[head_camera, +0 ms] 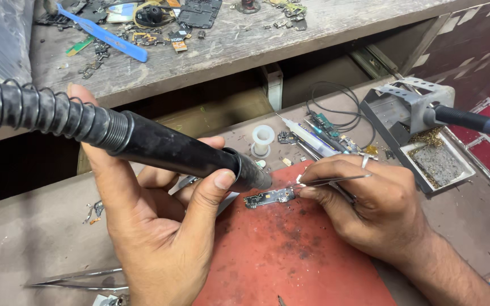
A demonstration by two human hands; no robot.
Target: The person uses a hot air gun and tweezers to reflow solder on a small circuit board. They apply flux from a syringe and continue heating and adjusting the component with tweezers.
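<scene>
The left hand point(160, 226) is wrapped around a thick black hot-air wand with a ribbed, spring-guarded hose point(143, 141), thumb pressed along its barrel; the nozzle end points down over the near end of a small dark green circuit board strip point(269, 198). That board lies on a worn red rubber work mat point(296, 255), near the mat's upper edge, on the grey desk point(29, 238). The right hand point(370, 207) pinches a pair of slim steel tweezers point(330, 181), whose tips meet the right end of the board.

Behind the mat stand a small white plastic spool point(262, 139) and a clear syringe point(307, 137), beside a thin black coiled wire point(336, 105). To the right, a grey metal soldering-iron stand point(406, 99) carries a blue-handled iron point(472, 120); its shallow tray point(440, 164) holds a grey sponge pad and brass-coloured shavings. A second pair of tweezers point(75, 279) lies at the lower left. On the upper wooden shelf point(228, 45) sit scattered phone parts and a blue plastic pry tool point(106, 35).
</scene>
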